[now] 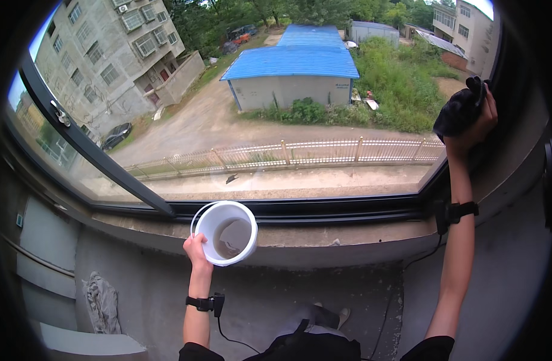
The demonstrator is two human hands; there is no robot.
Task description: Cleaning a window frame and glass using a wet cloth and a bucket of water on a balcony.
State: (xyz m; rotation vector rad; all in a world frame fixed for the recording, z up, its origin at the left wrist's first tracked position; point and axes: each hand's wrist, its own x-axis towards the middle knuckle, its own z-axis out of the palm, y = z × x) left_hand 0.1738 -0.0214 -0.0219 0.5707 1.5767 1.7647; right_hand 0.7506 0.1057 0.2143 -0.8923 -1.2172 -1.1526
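Observation:
My left hand (196, 248) is closed on the rim of a small white bucket (248, 212), holding it tilted in front of the window sill. Murky grey-brown water (232, 236) covers the bucket's bottom, and its thin handle loops up on the left. Up at the right, my right hand (477, 125) grips a bunched dark cloth (461, 112) against the right side of the window, by the black frame (432, 185). The fingertips of that hand are partly hidden by the cloth.
A concrete sill (300, 235) runs below the black window track (324, 212). The sliding sash's edge, with a silver latch (60, 113), stands at the left. A crumpled grey cloth or sack (101, 304) lies on the floor at lower left. Thin black cables hang from both wrist straps.

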